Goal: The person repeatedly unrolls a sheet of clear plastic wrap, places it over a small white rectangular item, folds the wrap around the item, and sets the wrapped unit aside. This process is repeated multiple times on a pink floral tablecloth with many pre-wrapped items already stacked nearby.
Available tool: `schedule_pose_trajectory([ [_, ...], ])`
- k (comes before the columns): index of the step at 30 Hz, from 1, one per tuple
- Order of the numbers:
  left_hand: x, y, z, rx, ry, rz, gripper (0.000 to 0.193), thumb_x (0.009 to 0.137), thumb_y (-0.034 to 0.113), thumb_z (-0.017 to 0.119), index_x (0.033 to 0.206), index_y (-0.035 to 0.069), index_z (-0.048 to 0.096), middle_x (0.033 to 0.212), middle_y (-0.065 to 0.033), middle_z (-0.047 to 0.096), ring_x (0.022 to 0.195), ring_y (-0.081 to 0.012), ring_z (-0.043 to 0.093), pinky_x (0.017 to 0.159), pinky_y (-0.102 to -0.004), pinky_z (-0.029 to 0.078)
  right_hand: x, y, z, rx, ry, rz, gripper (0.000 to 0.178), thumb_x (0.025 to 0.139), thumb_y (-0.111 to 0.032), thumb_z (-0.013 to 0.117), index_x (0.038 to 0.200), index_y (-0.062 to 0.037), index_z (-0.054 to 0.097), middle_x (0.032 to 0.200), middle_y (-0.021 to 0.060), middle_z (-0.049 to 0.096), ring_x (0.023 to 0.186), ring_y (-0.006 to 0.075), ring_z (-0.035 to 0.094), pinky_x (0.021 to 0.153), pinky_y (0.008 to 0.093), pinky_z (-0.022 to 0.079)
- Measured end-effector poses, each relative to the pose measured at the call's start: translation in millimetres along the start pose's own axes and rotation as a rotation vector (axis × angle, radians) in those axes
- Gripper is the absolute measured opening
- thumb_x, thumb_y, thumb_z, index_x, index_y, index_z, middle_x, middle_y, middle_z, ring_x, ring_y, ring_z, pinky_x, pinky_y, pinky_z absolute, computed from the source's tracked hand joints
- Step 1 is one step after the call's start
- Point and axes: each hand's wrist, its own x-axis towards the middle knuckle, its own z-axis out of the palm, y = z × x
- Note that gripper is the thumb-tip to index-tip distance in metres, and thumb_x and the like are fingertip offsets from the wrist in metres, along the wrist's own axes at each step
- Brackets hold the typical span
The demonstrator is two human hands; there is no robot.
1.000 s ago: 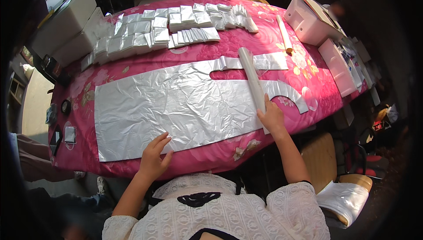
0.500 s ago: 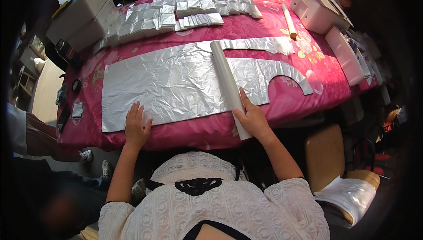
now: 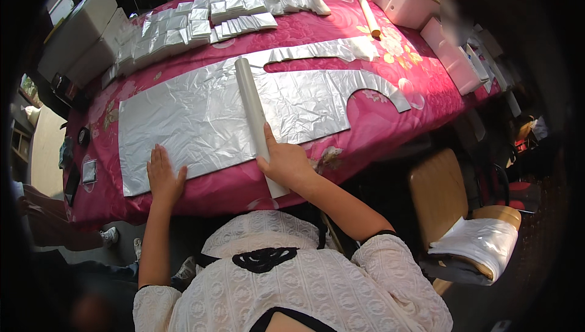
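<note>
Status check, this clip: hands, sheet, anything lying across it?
Right hand on pale roll. Left hand open, at near edge of silvery sheet. Sheet spread, wrinkled; roll lies across it.

A pale tube (image 3: 251, 105) lies crosswise on a flat, wrinkled silvery sheet (image 3: 183, 113), its near end jutting past the near edge.

White roll (image 3: 250, 100) partly behind right hand (image 3: 289, 165)
</note>
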Motion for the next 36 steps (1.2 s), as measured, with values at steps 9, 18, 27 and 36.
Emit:
schedule_pose_trajectory([
  [9, -9.5, -23.8, 31.0, 0.139, 0.132, 0.056, 0.075, 0.089, 0.052, 0.034, 0.142, 0.002, 0.016, 0.147, -0.0163, 0.018, 0.135, -0.0326, 0.019, 0.107, -0.0493, 0.016, 10.4, 29.1, 30.2, -0.013, 0.240, -0.090, 0.078, 0.073, -0.034, 0.058, 0.130, 0.0115, 0.030, 0.084, 0.0227, 0.057, 0.078, 0.0338, 0.058, 0.073, 0.0408, 0.047],
  [18, -8.7, 3.6, -15.8, 0.026, -0.094, -0.016, 0.079, 0.084, 0.044, 0.045, 0.140, -0.003, 0.015, 0.145, -0.0228, 0.017, 0.134, -0.0383, 0.016, 0.108, -0.0496, 0.013, 15.6, 29.5, 10.5, 0.121, 0.102, -0.153, 0.080, 0.070, -0.030, 0.059, 0.131, 0.0123, 0.027, 0.092, 0.0227, 0.053, 0.085, 0.0342, 0.055, 0.079, 0.0397, 0.046],
  [27, 34.4, 107.4, -27.1, -0.593, -0.054, 0.446, 0.077, 0.078, 0.026, 0.061, 0.140, 0.003, 0.022, 0.146, -0.0236, 0.013, 0.133, -0.0404, 0.018, 0.107, -0.0462, 0.020, 26.1, 46.3, 0.8, 0.197, 0.185, -0.345, 0.064, 0.082, -0.040, 0.058, 0.124, 0.0057, 0.045, 0.112, 0.0217, 0.050, 0.105, 0.0333, 0.047, 0.091, 0.0394, 0.040],
  [36, 60.0, 185.7, -16.6, -0.626, -0.072, 0.596, 0.082, 0.074, 0.036, 0.062, 0.141, 0.008, 0.024, 0.146, -0.0275, 0.002, 0.134, -0.0447, 0.007, 0.108, -0.0472, 0.016, 87.1, 193.7, -47.2, -0.263, 0.201, -0.268, 0.056, 0.088, -0.035, 0.047, 0.131, -0.0014, 0.040, 0.140, 0.0177, 0.032, 0.132, 0.0294, 0.027, 0.108, 0.0370, 0.021],
])
